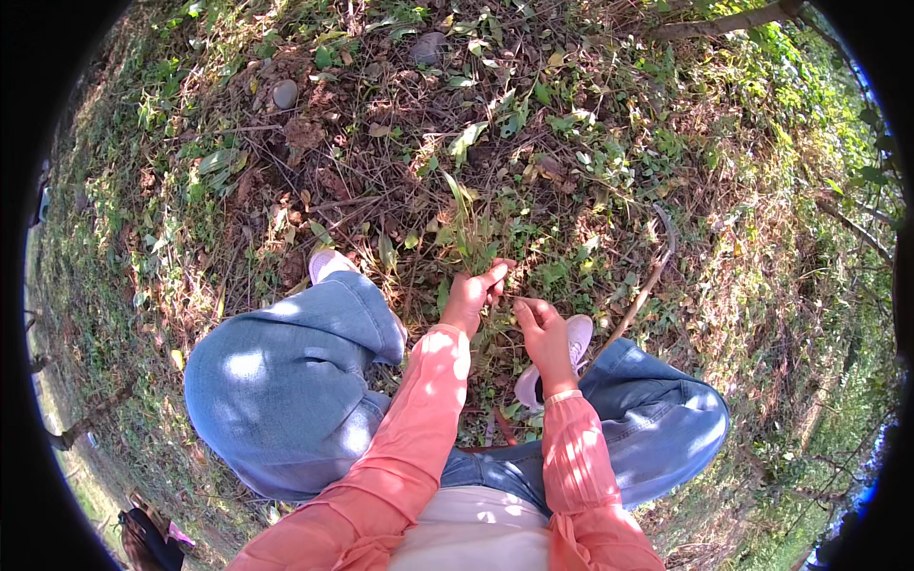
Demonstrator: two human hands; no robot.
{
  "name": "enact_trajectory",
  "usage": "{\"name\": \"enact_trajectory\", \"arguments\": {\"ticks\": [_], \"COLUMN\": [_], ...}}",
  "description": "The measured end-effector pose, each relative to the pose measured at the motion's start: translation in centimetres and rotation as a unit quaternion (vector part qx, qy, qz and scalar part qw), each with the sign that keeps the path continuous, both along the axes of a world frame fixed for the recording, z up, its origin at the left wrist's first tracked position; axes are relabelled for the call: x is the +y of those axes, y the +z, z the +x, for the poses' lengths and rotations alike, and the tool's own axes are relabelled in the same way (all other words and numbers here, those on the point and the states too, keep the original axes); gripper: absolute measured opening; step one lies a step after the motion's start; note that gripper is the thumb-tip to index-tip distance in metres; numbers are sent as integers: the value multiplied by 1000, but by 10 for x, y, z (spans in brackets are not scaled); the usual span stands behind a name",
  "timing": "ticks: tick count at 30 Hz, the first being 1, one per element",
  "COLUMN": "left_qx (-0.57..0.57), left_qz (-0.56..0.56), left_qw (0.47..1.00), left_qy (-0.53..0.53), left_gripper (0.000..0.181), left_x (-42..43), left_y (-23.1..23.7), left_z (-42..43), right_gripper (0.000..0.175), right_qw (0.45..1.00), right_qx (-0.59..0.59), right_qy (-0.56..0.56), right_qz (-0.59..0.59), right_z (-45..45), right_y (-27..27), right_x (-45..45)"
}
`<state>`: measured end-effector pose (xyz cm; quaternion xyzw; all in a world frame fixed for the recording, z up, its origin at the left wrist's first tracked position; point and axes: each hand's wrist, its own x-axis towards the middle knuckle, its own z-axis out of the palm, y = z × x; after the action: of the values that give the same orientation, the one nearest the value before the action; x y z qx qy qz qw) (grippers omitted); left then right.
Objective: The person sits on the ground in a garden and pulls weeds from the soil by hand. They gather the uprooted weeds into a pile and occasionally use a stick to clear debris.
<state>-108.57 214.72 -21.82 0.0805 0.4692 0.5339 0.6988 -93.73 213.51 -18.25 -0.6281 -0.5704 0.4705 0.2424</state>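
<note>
Between my knees, my left hand [471, 294] is closed around a small bunch of green plant stems [468, 228], whose narrow leaves point away from me. Just to its right, my right hand [544, 330] has thumb and forefinger pinched together. Whether a thin stem sits in that pinch is too fine to tell. The two hands are close but apart. Low weeds and leaf litter [514, 207] lie under and beyond them.
A bent stick [653, 275] lies beside my right shoe [578, 339]. Ahead at left are a grey stone [285, 93] and a clod of soil [303, 133]. Another stone [428, 48] lies farther off. A tree branch [721, 25] crosses the upper right. Part of a person [146, 539] shows at lower left.
</note>
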Motion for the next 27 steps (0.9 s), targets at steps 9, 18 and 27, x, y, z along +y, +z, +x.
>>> {"name": "enact_trajectory", "arguments": {"ticks": [9,18,27], "left_qx": [8,51,93], "left_qz": [37,103,80], "left_qw": [985,984,989], "left_qy": [-169,-137,-79], "left_gripper": [20,17,15], "left_x": [-14,-13,-48], "left_y": [34,77,132], "left_z": [18,32,60], "right_gripper": [31,32,24], "right_qw": [924,873,879], "right_qx": [339,464,452], "right_qy": [-164,-150,-155], "right_qz": [-71,-5,-8], "right_z": [9,18,27], "right_y": [37,83,107], "right_x": [28,27,22]}}
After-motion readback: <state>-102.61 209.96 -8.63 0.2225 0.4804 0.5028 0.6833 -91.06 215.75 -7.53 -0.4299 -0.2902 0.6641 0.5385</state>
